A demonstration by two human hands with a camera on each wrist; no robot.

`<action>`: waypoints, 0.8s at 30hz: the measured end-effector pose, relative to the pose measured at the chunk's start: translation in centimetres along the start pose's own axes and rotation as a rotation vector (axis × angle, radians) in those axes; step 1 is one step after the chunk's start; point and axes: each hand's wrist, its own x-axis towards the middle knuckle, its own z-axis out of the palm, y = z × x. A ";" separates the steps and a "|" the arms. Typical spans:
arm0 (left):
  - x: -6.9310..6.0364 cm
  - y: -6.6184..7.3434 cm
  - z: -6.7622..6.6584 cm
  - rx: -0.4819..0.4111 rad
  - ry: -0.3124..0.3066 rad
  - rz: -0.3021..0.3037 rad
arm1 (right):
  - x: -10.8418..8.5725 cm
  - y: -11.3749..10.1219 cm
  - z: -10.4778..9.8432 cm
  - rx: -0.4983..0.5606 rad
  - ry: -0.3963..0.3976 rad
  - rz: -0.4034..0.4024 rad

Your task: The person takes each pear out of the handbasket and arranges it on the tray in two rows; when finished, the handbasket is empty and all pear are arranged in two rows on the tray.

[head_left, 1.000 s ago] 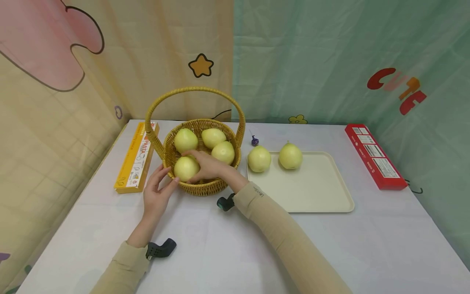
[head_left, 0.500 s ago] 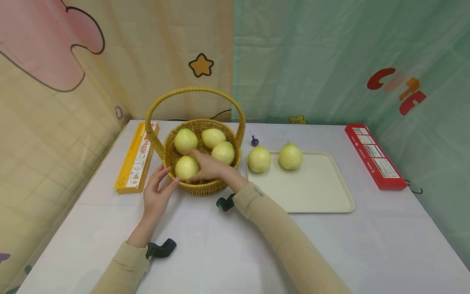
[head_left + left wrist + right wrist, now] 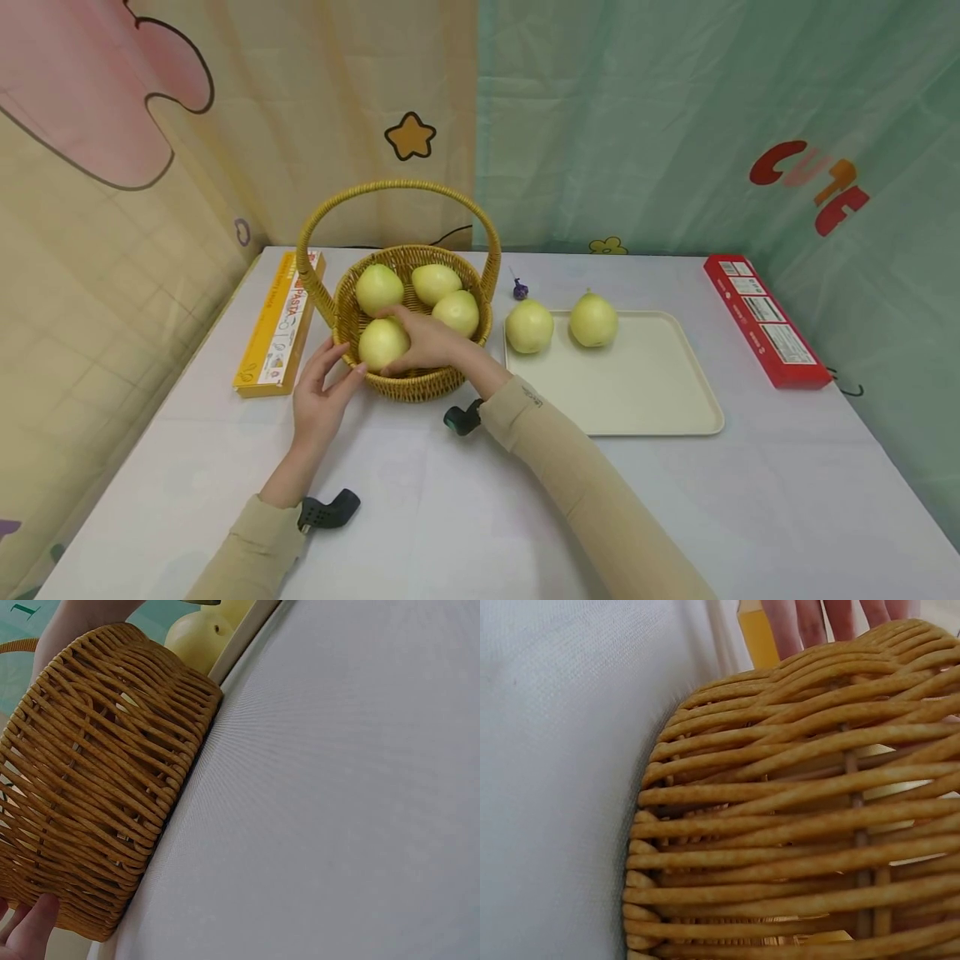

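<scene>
While the right hand reaches into the wicker basket left of the frame's centre, its thumb and fingers are clamped on opposite sides of the near-left pear, an arrangement that suits a smooth, rounded fruit offering no handle. The pear lies inside the basket, close to the near rim; its underside is hidden, so whether it touches the basket's floor cannot be told. The left hand, lower left of the basket, rests against the outer wall with thumb and fingers apart, presumably to brace the light weave against a push from within. Three other pears occupy the back and right of the basket, where the sloping wall probably limits rolling. Right of centre, two pears sit along the far edge of the cream tray, whose raised lip likely serves the same purpose. A yellow pasta box at the left and a red box at the upper right lie flat, apart from the handling area.
</scene>
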 end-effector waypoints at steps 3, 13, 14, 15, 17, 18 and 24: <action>0.0 0.0 0.0 0.004 0.004 -0.001 | -0.3 -0.1 0.0 -0.013 0.031 -0.014; -0.1 0.0 0.0 0.020 0.001 0.002 | -2.8 -0.5 -1.0 -0.004 0.112 -0.091; 0.0 0.0 0.0 0.020 0.002 0.005 | -3.1 -0.7 -1.2 0.001 0.121 -0.097; 0.0 0.0 0.0 0.018 0.002 0.008 | -3.5 -0.8 -1.5 0.007 0.127 -0.103; 0.0 0.0 0.0 0.012 0.005 0.011 | -4.2 -1.0 -2.1 0.018 0.141 -0.110; 0.0 0.0 0.0 0.009 0.006 0.012 | -4.5 -1.1 -2.4 0.029 0.146 -0.114; 0.0 -0.1 0.0 -0.002 0.002 0.014 | -7.2 -1.1 -4.8 0.256 0.137 -0.158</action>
